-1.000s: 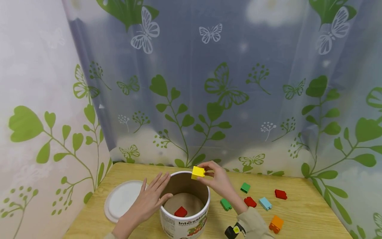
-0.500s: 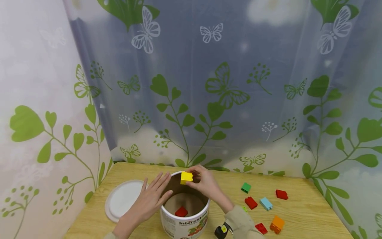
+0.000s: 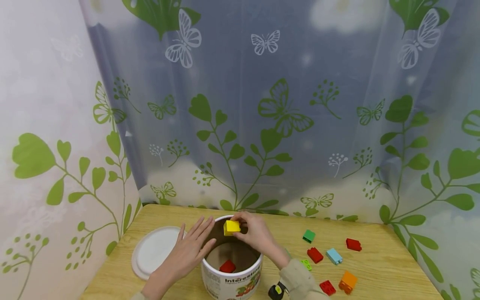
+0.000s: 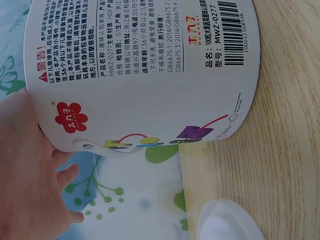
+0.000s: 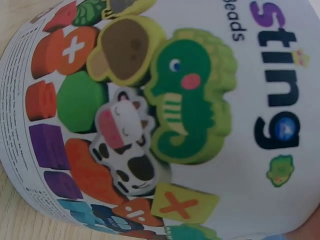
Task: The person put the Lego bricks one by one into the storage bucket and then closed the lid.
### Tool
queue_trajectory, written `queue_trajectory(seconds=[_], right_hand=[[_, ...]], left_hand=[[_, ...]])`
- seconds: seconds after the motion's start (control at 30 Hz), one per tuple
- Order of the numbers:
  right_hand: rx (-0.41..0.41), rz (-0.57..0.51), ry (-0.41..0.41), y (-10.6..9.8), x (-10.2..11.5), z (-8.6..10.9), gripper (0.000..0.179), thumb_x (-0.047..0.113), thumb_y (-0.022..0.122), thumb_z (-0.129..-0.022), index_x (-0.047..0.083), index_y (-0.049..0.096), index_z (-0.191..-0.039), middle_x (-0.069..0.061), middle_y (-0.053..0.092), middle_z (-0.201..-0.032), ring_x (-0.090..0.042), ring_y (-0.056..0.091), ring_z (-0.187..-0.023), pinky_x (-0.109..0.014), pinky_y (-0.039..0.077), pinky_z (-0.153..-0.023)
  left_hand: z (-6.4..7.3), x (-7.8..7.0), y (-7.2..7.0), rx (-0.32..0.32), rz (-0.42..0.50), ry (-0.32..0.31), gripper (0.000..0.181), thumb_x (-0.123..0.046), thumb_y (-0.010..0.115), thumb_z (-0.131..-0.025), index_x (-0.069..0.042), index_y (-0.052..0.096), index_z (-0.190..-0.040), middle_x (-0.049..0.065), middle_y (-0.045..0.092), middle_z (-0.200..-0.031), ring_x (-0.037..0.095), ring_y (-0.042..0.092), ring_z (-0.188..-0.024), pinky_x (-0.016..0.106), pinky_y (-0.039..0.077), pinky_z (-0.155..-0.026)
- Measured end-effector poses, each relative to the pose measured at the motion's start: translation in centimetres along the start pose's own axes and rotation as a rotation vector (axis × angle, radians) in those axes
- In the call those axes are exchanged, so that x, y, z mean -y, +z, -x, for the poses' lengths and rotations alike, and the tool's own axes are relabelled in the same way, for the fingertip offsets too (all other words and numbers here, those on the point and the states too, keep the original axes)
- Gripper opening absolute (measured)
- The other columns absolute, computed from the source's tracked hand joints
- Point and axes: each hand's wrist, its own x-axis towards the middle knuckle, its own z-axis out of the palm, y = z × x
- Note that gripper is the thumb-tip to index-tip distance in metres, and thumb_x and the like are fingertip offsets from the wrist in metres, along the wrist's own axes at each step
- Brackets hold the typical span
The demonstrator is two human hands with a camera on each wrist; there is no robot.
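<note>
A white round tub with printed sides stands at the table's front, its top uncovered. My left hand lies with straight, spread fingers against the tub's left rim; the left wrist view shows that hand touching the tub's upper edge. Between the thumb and fingers of my right hand I pinch a yellow toy building block, over the tub's opening near the back wall. One red block lies on the tub's floor. In the right wrist view the tub's printed wall hides the block.
A white lid lies left of the tub. Right of my right arm are scattered blocks: green, red, light blue, orange, light green and more red. A patterned curtain hangs behind the table.
My right hand has carried the yellow block left and down, from the tub's right rim to over its opening. My left hand has stayed put.
</note>
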Motion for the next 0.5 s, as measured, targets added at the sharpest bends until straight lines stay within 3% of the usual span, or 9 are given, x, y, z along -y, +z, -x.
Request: queue_trajectory(seconds=[0.3, 0.5], right_hand=[[-0.010, 0.085, -0.041, 0.14, -0.01, 0.10, 0.035, 0.001, 0.083, -0.082, 0.002, 0.069, -0.114, -0.013, 0.069, -0.110, -0.027, 0.072, -0.094, -0.036, 0.061, -0.081], [-0.053, -0.043, -0.017, -0.01, -0.09, 0.39, 0.030, 0.001, 0.077, -0.088, 0.002, 0.071, -0.117, -0.013, 0.070, -0.113, -0.029, 0.071, -0.098, -0.042, 0.060, -0.084]], left_hand=[[-0.03, -0.02, 0.02, -0.004, 0.007, 0.003, 0.060, -0.044, 0.045, -0.108, -0.018, 0.033, -0.161, 0.000, 0.029, -0.166, 0.026, 0.021, -0.155, 0.068, 0.003, -0.119], [0.08, 0.01, 0.01, 0.003, 0.006, 0.005, 0.062, -0.048, 0.041, -0.108, -0.018, 0.031, -0.161, -0.001, 0.028, -0.166, 0.025, 0.019, -0.155, 0.068, 0.003, -0.119]])
